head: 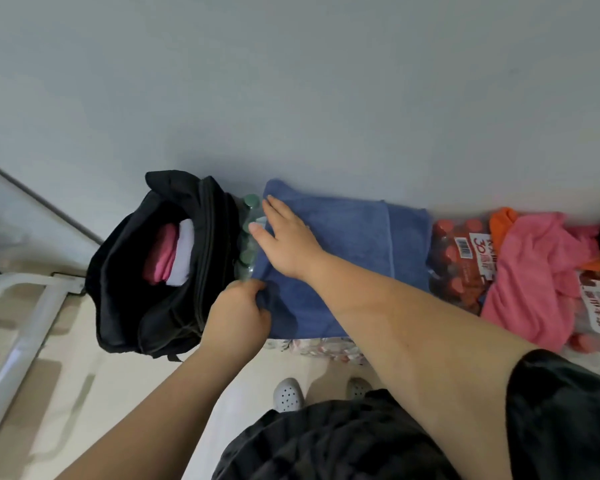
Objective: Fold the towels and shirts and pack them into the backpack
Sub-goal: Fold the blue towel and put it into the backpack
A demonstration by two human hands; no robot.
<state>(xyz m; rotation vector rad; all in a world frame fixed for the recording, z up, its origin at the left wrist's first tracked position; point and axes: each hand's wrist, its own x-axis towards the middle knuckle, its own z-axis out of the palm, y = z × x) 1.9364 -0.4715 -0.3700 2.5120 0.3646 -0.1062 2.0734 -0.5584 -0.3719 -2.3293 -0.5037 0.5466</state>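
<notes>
A blue towel [354, 244] lies partly folded on top of bottle packs against the wall. My left hand [238, 315] pinches its near left corner. My right hand [288, 240] rests flat on the towel's left part, fingers straight. Left of the towel stands the black backpack [125, 289], open, with folded pink and white cloths [170, 254] inside. A crumpled pink shirt [541, 271] with an orange cloth [503, 220] lies to the right.
Shrink-wrapped packs of red-capped bottles [458, 265] sit under the pink shirt, and green-capped bottles [248, 233] stand between backpack and towel. A white metal frame [25, 327] stands at the left. My shoes [288, 394] are on the pale floor.
</notes>
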